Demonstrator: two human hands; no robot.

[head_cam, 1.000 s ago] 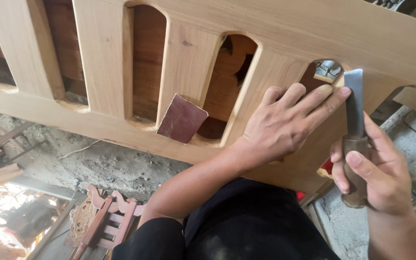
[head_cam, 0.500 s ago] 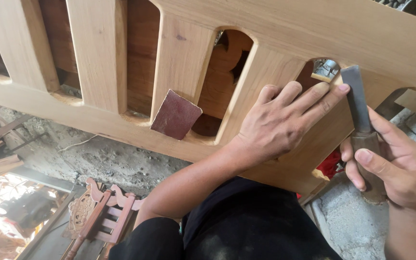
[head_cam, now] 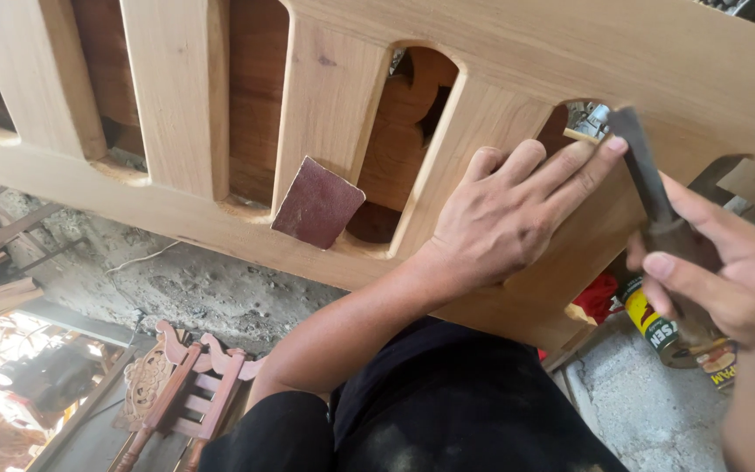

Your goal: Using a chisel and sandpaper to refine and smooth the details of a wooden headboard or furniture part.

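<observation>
Woodworking workshop (unfinished wooden frame, chisel).

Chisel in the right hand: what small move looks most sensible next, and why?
Probably ease the chisel tip down into the arched cutout's corner. The right hand grips its handle with the blade angled toward that opening, and the left hand lies flat on the wooden frame right beside it, steadying it.

Close head view, probably steeply downward.
</observation>
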